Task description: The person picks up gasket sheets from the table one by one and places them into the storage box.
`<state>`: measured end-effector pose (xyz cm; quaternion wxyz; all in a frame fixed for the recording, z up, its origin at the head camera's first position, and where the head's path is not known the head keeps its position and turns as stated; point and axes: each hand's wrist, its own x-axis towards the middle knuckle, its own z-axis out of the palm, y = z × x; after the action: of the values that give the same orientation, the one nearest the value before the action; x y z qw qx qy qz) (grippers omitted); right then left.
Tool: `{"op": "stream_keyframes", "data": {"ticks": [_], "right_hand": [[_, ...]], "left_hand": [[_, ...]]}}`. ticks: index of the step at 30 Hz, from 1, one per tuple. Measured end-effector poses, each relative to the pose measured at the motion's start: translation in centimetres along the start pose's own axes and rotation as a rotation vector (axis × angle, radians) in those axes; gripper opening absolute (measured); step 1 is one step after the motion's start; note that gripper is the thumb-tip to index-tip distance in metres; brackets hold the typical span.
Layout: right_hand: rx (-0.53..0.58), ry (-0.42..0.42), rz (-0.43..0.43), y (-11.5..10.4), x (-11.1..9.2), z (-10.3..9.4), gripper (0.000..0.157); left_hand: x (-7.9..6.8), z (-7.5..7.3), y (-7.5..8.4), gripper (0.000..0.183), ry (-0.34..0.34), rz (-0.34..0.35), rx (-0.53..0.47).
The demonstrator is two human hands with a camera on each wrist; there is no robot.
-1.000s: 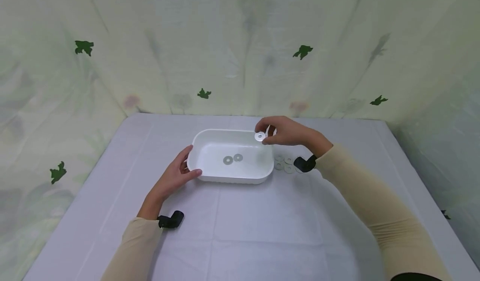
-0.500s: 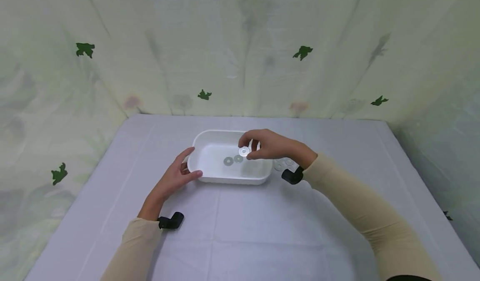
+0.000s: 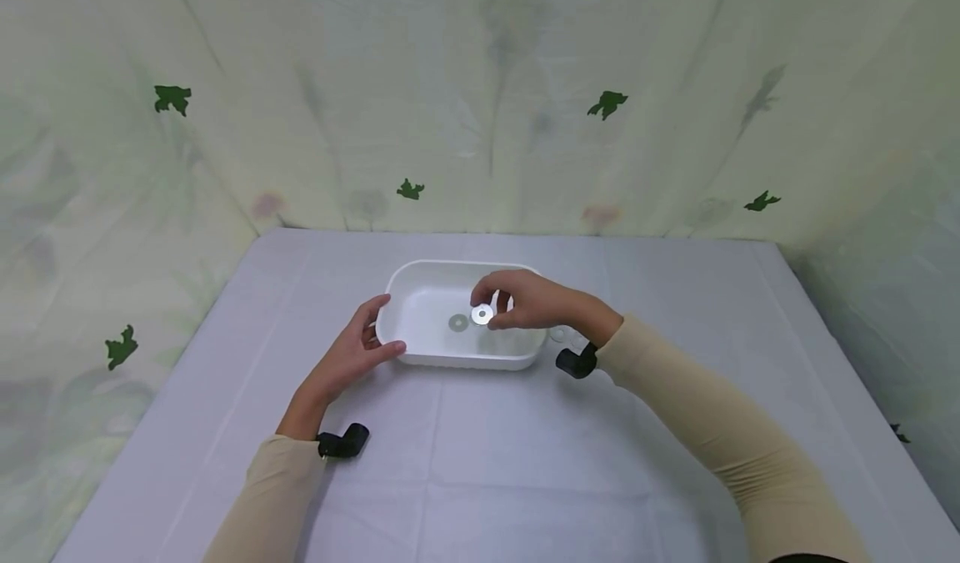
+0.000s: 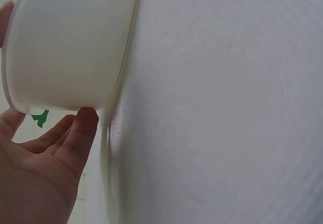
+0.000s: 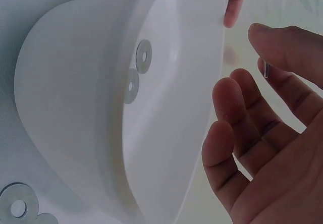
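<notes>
A white oblong plastic tub [image 3: 450,361] stands on the cloth-covered table. My left hand [image 3: 347,354] grips its left end, the thumb at the front rim and the fingers along the end wall. Over the tub's inside, my right hand [image 3: 534,300] pinches a flat metal washer [image 3: 476,317] between thumb and index finger. The right wrist view catches that washer [image 5: 266,70] edge-on, apart from the tub floor. Two more washers lie touching or overlapping inside, an upper washer [image 5: 139,62] and a lower washer [image 5: 135,95]. In the head view one inside washer [image 3: 453,324] shows.
Several loose washers [image 5: 31,200] lie on the table just right of the tub, partly hidden by my right wrist. A black wrist camera [image 3: 343,442] sits on the left wrist and a second camera [image 3: 576,363] on the right. Patterned curtains [image 3: 480,87] close off the back.
My right hand has moved left and down with its washer, from over the tub's far right rim to above the washers inside. The left hand and the tub have stayed put.
</notes>
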<state>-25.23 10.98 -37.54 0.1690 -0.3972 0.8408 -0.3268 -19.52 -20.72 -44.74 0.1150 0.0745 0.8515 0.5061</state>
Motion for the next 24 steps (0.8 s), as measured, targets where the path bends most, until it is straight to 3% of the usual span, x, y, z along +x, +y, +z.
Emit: {"op": "stream_keyframes", "data": {"ticks": [6,10,18,24], "right_hand": [[-0.005,0.001,0.004,0.1,-0.1,0.1,0.032],[-0.010,-0.001,0.053,0.6,-0.4,0.1,0.032],[-0.010,0.051,0.091,1.5,-0.8,-0.4,0.034],[-0.018,0.075,0.151,2.0,-0.7,-0.5,0.046]], "left_hand": [[-0.1,-0.1,-0.1,0.089,0.006,-0.004,-0.021],[-0.1,0.0,-0.2,0.089,0.012,-0.014,-0.018],[-0.2,0.0,-0.3,0.089,0.024,-0.036,-0.008],[-0.1,0.1,-0.2,0.090,0.019,-0.036,-0.013]]}}
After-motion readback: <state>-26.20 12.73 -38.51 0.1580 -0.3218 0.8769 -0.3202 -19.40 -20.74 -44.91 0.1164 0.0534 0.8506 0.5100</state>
